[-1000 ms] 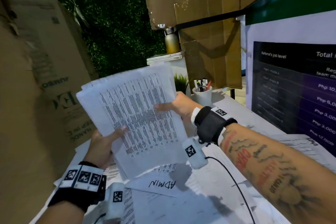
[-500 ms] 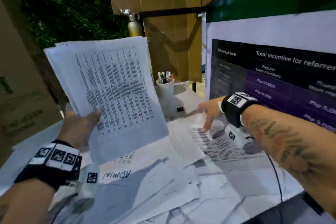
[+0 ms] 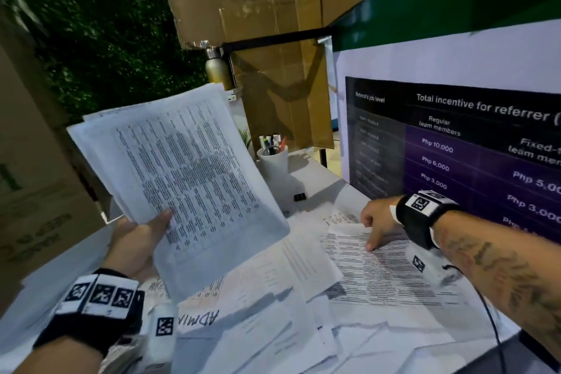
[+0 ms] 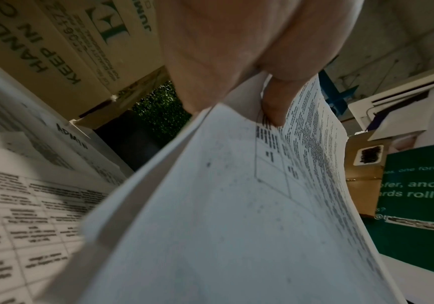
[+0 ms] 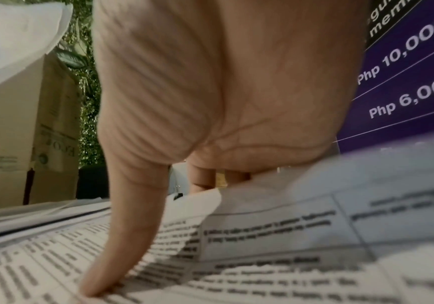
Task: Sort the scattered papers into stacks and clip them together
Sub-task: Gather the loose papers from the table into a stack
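- The left grip is holding a stack of printed sheets up off the counter, thumb lying across the front page and fingers curling behind it; the left wrist view is showing that thumb pinching the sheets near their lower edge.
- The stack is tilting back, its top corner leaning toward the cardboard boxes behind.
- The right grip is pressing a thumb tip down on a printed sheet lying on the counter at the right, while the other fingers are curling under that sheet's lifted far edge, so the hand is pinching it; the right wrist view is showing the thumb planted on the text and the paper edge rising against the fingers behind.
- Loose papers are covering the near part of the counter, overlapping one another, one of them carrying the handwritten word ADMIN.
- A black binder clip is sitting on the counter beyond the papers, near a white cup of pens.
- A purple poster listing peso amounts is standing just behind the right wrist.
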### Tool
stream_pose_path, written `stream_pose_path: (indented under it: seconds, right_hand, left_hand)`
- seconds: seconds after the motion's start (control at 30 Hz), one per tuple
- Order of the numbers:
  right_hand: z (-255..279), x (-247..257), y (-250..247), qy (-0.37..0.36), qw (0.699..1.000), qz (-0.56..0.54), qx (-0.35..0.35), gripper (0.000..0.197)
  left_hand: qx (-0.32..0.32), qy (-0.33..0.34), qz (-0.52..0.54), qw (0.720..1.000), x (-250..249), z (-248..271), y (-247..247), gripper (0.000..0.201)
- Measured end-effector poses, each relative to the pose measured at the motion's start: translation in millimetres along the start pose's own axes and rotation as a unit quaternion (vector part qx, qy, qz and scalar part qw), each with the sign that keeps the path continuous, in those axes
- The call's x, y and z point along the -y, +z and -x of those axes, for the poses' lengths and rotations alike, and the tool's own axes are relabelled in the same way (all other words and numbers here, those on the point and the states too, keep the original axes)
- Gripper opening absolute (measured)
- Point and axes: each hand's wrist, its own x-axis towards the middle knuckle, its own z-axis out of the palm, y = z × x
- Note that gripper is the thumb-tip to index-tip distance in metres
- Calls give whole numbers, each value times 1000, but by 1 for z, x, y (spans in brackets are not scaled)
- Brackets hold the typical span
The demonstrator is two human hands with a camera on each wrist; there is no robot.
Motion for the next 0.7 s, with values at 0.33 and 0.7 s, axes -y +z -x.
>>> stream_pose_path:
  seconds: [0.33, 0.7]
  right_hand:
    - [21, -11, -72, -18, 983, 4, -182, 23]
    - [27, 76, -135, -31, 897, -274, -346, 38]
  left_hand:
    - [-70, -43, 47, 996, -1, -8, -40, 21]
    - [-195, -19, 22, 980, -31, -2, -86, 33]
